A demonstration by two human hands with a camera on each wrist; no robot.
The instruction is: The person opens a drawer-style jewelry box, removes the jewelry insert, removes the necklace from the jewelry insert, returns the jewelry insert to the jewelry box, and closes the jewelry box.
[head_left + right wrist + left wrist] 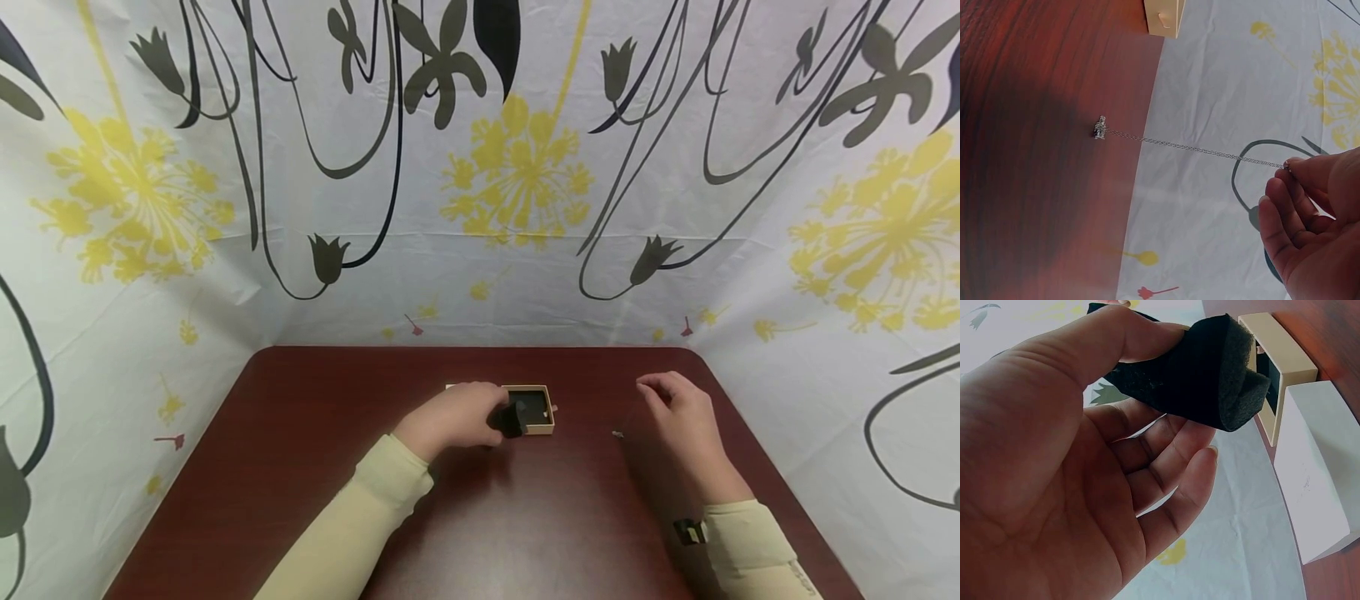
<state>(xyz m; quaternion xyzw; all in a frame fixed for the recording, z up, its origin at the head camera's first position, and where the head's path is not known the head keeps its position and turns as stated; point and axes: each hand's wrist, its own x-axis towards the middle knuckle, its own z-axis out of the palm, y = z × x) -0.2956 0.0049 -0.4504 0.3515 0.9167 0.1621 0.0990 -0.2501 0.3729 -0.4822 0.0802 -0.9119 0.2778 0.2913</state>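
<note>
Between thumb and fingers, my left hand [459,414] pinches a black foam pad [1191,375], which is bent into a curve with its grey edge showing. Just behind it sits a small open box tray [540,430] with a cream rim and a dark inside. My right hand [684,421], to the right of the tray, pinches one end of a silver necklace [1191,149] between thumb and fingertips. The chain is drawn straight, and a small silver pendant [1100,128] hangs at its far end. Whether the pendant touches the table cannot be told.
A white box lid [1319,469] stands beside the tray, mostly hidden by the left hand in the head view. Everything is on a dark red wooden table [330,392]. Patterned white cloth [525,292] surrounds its back and sides.
</note>
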